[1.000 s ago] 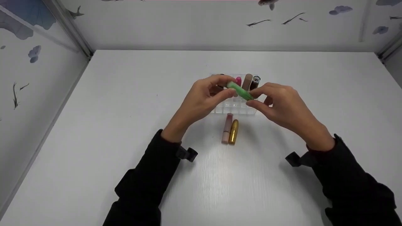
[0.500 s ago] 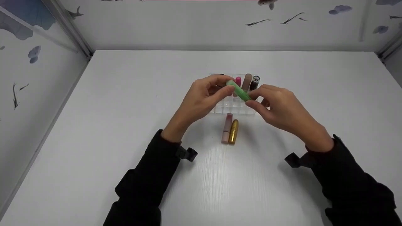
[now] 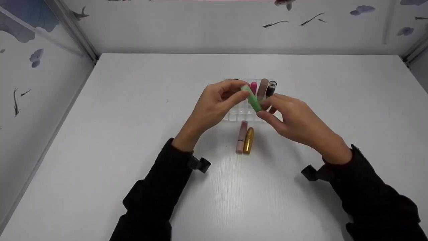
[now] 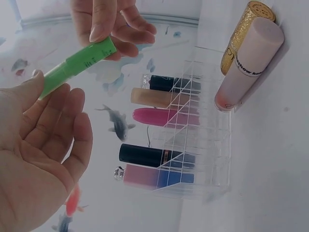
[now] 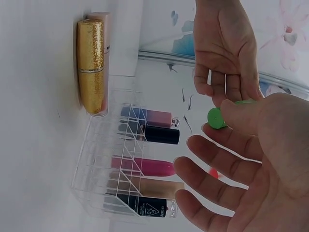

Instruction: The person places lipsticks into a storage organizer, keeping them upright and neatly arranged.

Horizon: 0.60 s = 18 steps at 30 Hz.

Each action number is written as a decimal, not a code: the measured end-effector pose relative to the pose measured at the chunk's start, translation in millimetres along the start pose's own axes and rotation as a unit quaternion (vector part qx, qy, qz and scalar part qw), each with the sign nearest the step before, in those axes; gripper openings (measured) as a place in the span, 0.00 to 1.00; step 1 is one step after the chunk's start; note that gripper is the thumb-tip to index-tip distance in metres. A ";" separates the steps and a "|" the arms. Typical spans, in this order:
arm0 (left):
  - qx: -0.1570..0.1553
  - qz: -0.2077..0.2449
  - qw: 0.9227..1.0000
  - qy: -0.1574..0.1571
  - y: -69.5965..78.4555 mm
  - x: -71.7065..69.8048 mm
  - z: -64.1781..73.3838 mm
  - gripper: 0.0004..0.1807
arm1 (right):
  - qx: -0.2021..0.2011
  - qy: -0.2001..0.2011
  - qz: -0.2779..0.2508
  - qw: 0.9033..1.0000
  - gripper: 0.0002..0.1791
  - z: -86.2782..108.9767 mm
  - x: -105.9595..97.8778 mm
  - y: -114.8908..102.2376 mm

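Observation:
A slim green lipstick tube (image 3: 253, 100) is held slantwise in the air between both hands, overlapping a clear organizer in the head view. My left hand (image 3: 215, 102) pinches its paler upper end between thumb and fingers. At the lower, brighter green end, my right hand (image 3: 294, 117) holds it by thumb and index finger. The right wrist view shows the round green end (image 5: 217, 118) under the right thumb, the other fingers spread loosely. Part of the tube is hidden by the fingers.
The clear divided organizer (image 3: 235, 116) holds several upright lipsticks, including a pink one (image 4: 152, 116), a tan one (image 4: 147, 96) and a black one (image 4: 137, 154). In front of it, a pale pink lip gloss (image 3: 241, 137) and a gold lipstick (image 3: 248, 140) lie side by side on the white table (image 3: 133, 134).
My right hand has shifted left and slightly down, swinging the lower end of the green lipstick tube so that it stands steeper. The left hand has stayed nearly still.

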<state>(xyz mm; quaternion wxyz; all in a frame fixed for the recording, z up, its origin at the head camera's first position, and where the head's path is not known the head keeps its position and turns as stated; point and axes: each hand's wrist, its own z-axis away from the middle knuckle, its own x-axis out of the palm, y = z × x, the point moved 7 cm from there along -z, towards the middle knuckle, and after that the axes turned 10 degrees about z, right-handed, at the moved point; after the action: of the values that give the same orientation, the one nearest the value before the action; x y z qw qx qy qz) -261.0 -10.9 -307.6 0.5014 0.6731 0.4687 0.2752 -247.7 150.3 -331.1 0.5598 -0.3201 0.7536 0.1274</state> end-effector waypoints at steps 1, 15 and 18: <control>0.000 -0.003 1.000 0.000 0.6 0.1 0.4 0.14 | -0.002 0.000 0.000 1.000 0.12 0.1 0.3 -0.7; -0.008 -0.023 1.000 -0.001 -19.9 1.4 -4.6 0.15 | -0.034 0.000 -0.005 0.999 0.13 0.7 5.1 -9.1; -0.004 -0.019 1.000 -0.003 -29.4 1.1 -7.4 0.15 | -0.038 -0.004 -0.004 0.999 0.13 0.5 7.2 -10.9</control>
<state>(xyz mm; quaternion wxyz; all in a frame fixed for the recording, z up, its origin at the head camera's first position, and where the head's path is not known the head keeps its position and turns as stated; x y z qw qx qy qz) -277.3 -5.1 -332.6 0.5108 0.6629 0.4789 0.2650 -241.8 139.8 -336.1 0.5509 -0.3436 0.7447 0.1547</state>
